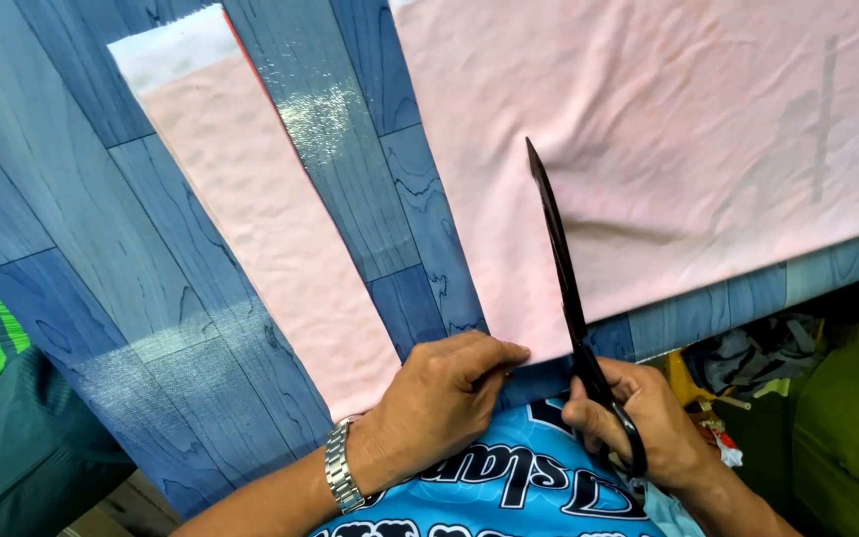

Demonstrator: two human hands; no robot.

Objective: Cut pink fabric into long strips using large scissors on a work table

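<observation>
At the near edge of the blue wood-patterned table point(101, 249), seen from the head camera, the large pink cloth point(668, 149) was pinned down by the left hand point(444, 398), its fingers curled flat onto the near corner of the fabric, apparently so the edge would stay taut. The black scissors point(569, 298) were gripped by the right hand point(638, 423), the fingers closed through the handle loops. The blades appeared shut or nearly so, though this could not be told for certain. Their long axis ran from near to far, the tip pointed away and slightly left, over the cloth just beside its left edge. A narrow pink strip point(260, 229) lay apart, further left. A metal watch point(342, 475) was worn on the left wrist.
</observation>
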